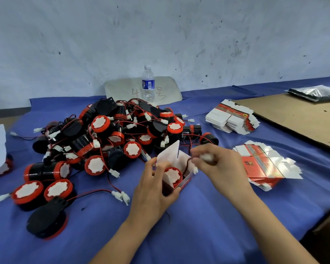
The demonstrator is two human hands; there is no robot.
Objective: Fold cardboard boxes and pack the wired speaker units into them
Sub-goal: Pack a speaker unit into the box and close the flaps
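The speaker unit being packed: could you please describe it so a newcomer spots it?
On the blue table, find the heap of speaker units. Just in front, the left hand grips an open box. The speaker unit inside, white face up, is the only boxed one.

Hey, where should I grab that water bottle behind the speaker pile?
Probably best to grip the water bottle around its labelled middle, reaching over the speaker pile from the right: it stands upright, and the wired heap crowds its front.

1. The head camera looks forward and down over the blue table (pixel 179 241) toward the wall (pixel 160 35).
2. It is close (a wide-angle view): the left hand (pixel 152 191) and right hand (pixel 221 164) fill the lower middle.
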